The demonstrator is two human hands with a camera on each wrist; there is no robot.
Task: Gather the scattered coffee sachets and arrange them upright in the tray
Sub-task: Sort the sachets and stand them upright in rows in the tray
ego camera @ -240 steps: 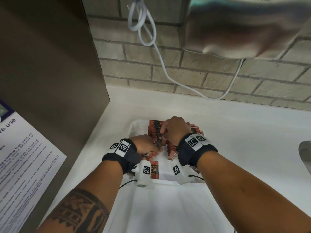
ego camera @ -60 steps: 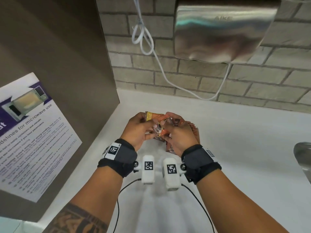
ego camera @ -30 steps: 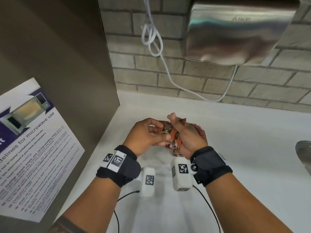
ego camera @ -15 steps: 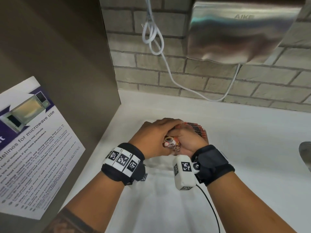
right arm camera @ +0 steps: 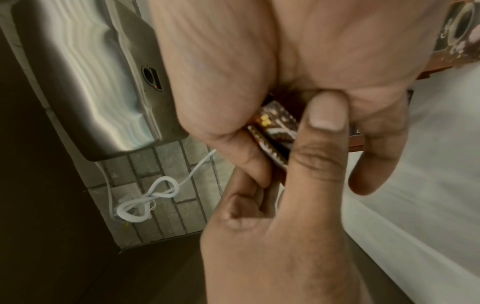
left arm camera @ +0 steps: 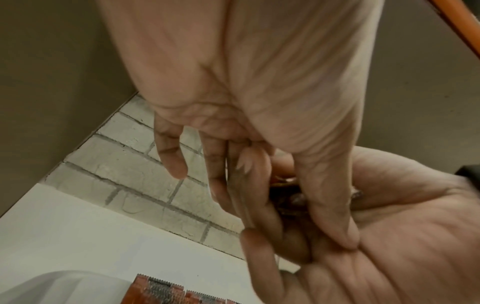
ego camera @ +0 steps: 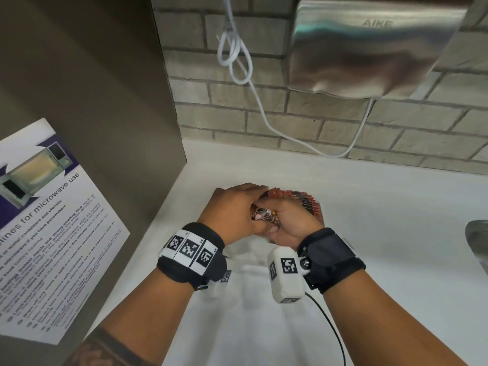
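Observation:
A small bundle of brown-and-orange coffee sachets (ego camera: 264, 215) lies in my right hand (ego camera: 286, 220), whose fingers curl round it. My left hand (ego camera: 244, 204) reaches over from above, and its thumb (right arm camera: 322, 139) and fingers clamp the same sachets (right arm camera: 276, 125). Both hands hover just above the near end of the white tray (left arm camera: 52, 286). A row of sachets (ego camera: 303, 203) stands upright in the tray beyond my right hand, and its serrated tops (left arm camera: 161, 292) show below my left hand (left arm camera: 259, 185). The hands hide most of the tray.
A steel hand dryer (ego camera: 369, 48) hangs on the brick wall above, and a knotted white cable (ego camera: 235, 59) drops beside it. A brown panel with a microwave notice (ego camera: 52, 220) closes the left side. A metal sink edge (ego camera: 478, 247) sits at far right on the white counter.
My left hand has swung over the top of the bundle and closed on it. Both hands have dropped lower, toward the tray, with the sachets between them.

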